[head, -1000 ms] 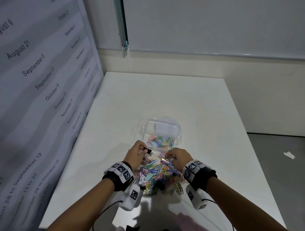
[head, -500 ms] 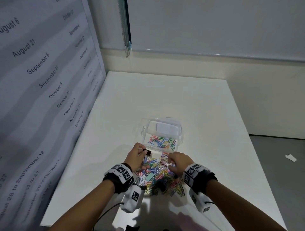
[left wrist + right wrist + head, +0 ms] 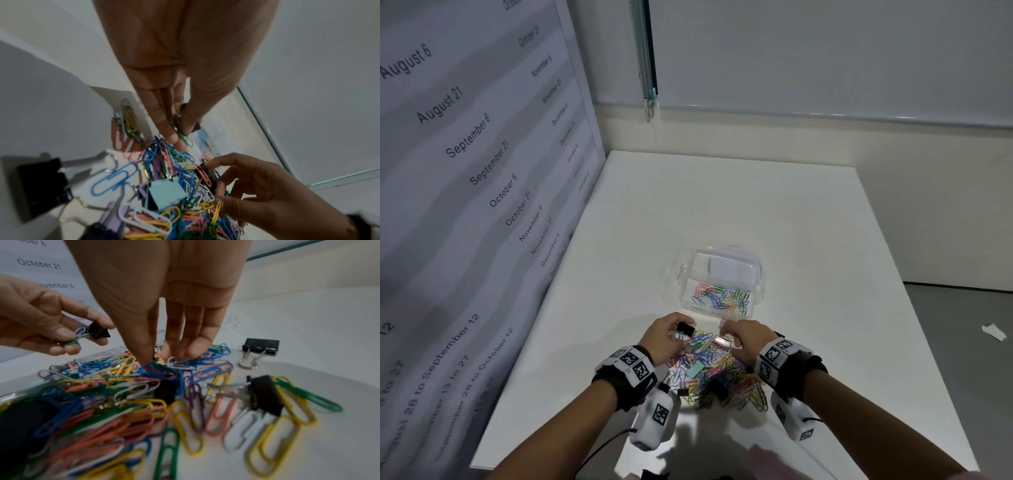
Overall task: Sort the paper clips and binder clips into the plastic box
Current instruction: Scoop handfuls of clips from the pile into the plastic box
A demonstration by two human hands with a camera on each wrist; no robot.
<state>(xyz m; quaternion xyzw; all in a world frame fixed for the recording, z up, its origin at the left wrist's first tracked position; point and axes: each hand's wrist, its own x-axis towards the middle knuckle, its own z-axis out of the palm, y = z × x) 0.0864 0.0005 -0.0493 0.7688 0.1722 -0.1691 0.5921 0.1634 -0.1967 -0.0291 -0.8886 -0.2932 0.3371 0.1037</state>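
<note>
A clear plastic box [image 3: 756, 274] stands open on the white table, with colored paper clips [image 3: 722, 296] in its near compartment. Just in front lies a mixed pile of paper clips and binder clips [image 3: 717, 373]. My left hand [image 3: 683, 334] hovers at the pile's left edge and pinches a small black binder clip [image 3: 98, 332] together with a green paper clip [image 3: 186, 140]. My right hand [image 3: 160, 358] reaches down into the top of the pile; its thumb and fingers curl round a black binder clip [image 3: 206, 176] there.
Two more black binder clips [image 3: 261, 345] [image 3: 265, 392] lie at the pile's right side, and a mint one [image 3: 166, 191] sits in its middle. A banner printed with dates [image 3: 465, 171] walls the table's left. A paper scrap [image 3: 993, 332] lies on the floor at right.
Both hands stay at the pile almost where they were. The left hand still holds its black binder clip, and the right hand's fingers have dipped slightly further into the clips.
</note>
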